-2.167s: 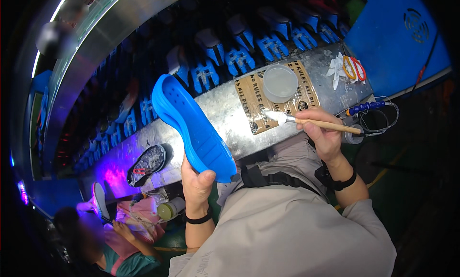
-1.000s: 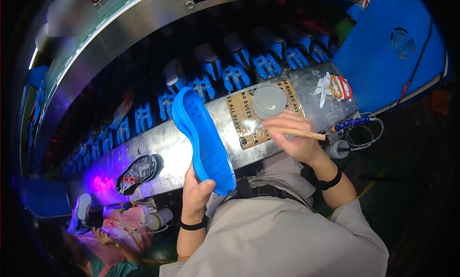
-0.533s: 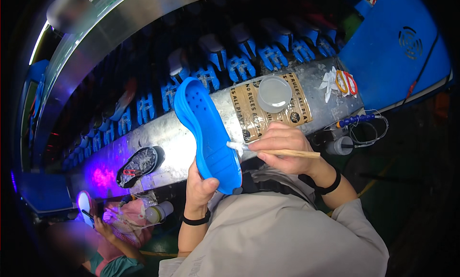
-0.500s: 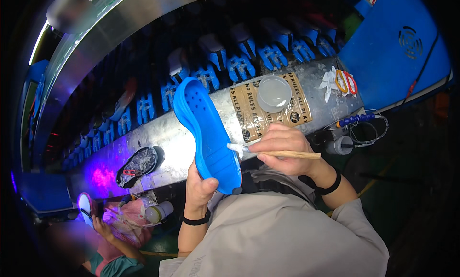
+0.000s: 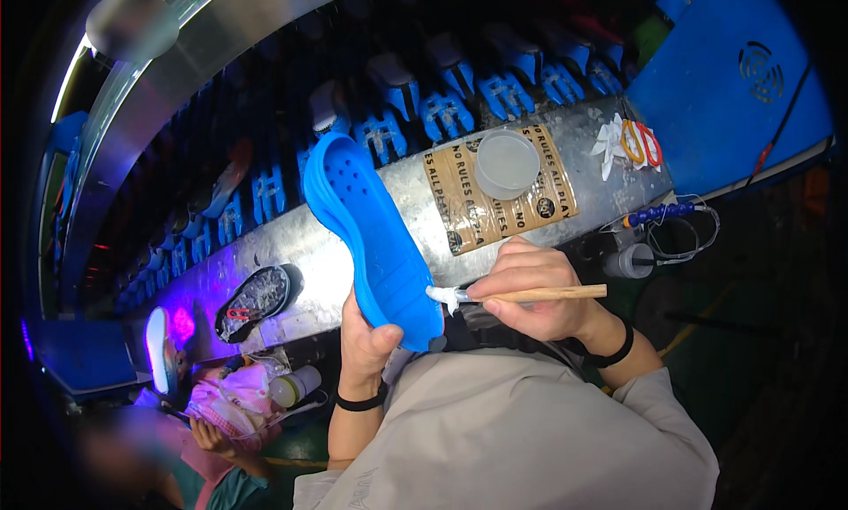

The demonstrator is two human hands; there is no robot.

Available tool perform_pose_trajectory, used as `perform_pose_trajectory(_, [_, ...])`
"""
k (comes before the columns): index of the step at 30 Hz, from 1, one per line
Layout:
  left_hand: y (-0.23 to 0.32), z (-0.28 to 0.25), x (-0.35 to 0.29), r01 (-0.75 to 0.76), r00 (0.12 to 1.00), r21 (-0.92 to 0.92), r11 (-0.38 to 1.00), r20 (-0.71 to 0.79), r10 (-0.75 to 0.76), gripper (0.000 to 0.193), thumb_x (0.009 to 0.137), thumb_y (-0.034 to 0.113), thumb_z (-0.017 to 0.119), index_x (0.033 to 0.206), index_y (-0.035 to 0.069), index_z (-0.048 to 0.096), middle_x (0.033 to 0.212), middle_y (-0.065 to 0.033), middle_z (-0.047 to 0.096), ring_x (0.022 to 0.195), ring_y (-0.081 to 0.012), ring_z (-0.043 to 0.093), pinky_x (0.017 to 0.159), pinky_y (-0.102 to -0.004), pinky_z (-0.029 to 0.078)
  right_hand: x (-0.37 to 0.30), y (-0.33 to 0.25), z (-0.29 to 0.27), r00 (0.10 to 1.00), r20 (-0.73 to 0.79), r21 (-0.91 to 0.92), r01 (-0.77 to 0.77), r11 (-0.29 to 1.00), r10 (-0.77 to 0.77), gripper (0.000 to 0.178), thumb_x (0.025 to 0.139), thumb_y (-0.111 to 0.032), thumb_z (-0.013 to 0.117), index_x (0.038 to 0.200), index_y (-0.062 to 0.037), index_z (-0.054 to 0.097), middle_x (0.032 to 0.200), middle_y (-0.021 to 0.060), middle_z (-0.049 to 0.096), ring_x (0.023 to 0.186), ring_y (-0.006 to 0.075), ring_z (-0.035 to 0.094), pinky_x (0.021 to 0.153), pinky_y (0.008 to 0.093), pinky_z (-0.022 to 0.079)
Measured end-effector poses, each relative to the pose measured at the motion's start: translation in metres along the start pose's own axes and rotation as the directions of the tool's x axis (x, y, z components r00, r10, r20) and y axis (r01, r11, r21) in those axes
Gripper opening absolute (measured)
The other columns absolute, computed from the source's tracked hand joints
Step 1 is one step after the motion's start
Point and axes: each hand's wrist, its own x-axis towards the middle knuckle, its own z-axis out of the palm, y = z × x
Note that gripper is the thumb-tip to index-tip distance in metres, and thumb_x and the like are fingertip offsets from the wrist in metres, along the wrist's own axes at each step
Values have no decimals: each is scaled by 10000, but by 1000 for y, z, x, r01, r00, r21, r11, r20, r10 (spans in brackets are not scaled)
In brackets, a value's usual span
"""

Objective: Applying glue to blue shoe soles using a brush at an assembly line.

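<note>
A blue shoe sole [image 5: 389, 245], hollow side up with small holes near its toe, is held by the heel end in my left hand [image 5: 367, 338]. The thumb lies along its edge and the fingers reach underneath. My right hand [image 5: 539, 294] pinches a brush with a wooden handle [image 5: 565, 293]. The brush's whitish, clumped tip rests at the sole's right rim, near the heel. Beyond my right hand, a round translucent tub [image 5: 507, 164] stands on a brown printed sheet [image 5: 455, 196].
On the metal ledge [image 5: 336, 272] lie a dark shoe piece [image 5: 256, 302] and red and yellow-handled scissors [image 5: 649, 146]. Behind it, shoes on blue holders [image 5: 446, 114] line the machine. A co-worker's hand [image 5: 212, 439] is at lower left; a blue hose [image 5: 662, 214] hangs at right.
The sole has shifted slightly left and up. My right hand and the brush have moved a little right and down. The co-worker's white-edged shoe now stands higher, by the ledge.
</note>
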Motion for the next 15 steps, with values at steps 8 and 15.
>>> perform_pose_trajectory(8, [6, 6, 4, 3, 1000, 88, 996, 4, -3, 1136, 645, 622, 888, 1410, -71, 414, 1255, -198, 614, 1070, -292, 684, 857, -398, 601, -3, 0, 0, 994, -81, 139, -65, 988, 77, 152, 796, -20, 718, 943, 9, 748, 772, 76, 713, 680, 202, 613, 662, 336, 482])
perform_pose_trajectory(15, [-15, -24, 2, 31, 998, 32, 999, 57, -33, 1029, 700, 484, 908, 1428, -35, 399, 1190, -169, 645, 969, -258, 696, 828, -387, 586, -32, 23, -29, 810, -491, 259, -213, 942, 319, 258, 933, -103, 617, 1123, 51, 699, 963, 110, 709, 828, 147, 633, 758, 277, 498])
